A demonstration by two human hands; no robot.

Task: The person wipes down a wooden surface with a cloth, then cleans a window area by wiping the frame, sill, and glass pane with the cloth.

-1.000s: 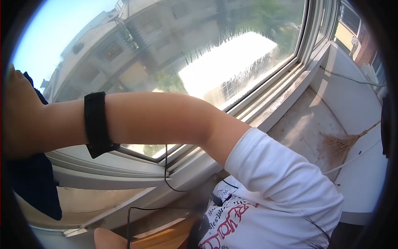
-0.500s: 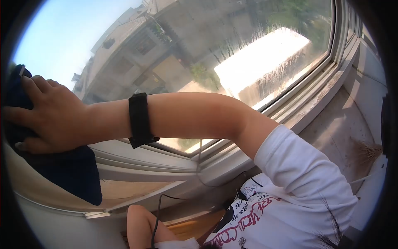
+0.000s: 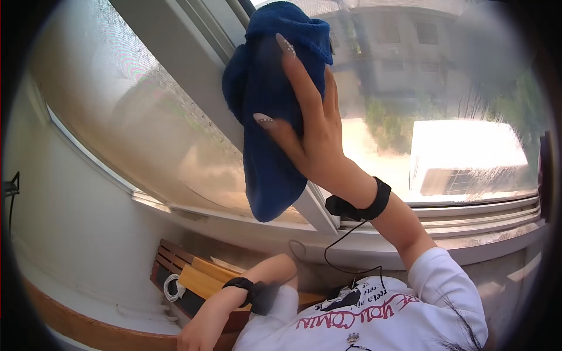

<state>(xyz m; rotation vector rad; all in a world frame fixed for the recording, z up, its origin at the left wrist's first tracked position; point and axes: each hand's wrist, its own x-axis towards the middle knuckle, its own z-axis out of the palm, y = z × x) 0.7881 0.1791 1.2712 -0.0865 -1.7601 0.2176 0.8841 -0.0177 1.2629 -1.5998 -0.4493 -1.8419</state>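
Observation:
A dark blue cloth (image 3: 272,169) lies bunched under my right hand (image 3: 319,126), in the upper middle of the view. My thumb and fingers grip and press it, with long decorated nails showing on top. Behind the cloth are the upright window frame (image 3: 181,58) and the edge of the glass pane (image 3: 374,76); whether it touches the glass I cannot tell. Low on the left, my left hand (image 3: 199,333) hangs near the brown ledge, its fingers cut off by the bottom edge of the view. Black bands circle both wrists.
A second, hazy pane (image 3: 140,111) is left of the frame. The window sill (image 3: 468,234) runs along the right. Below stands a slatted wooden piece (image 3: 175,257) with a coiled white cable (image 3: 174,286). A black cord (image 3: 345,234) dangles by my right wrist.
The view has swung to the left. My right hand, still on the blue cloth, went from the far left of the picture to its upper middle. My left forearm and hand now show.

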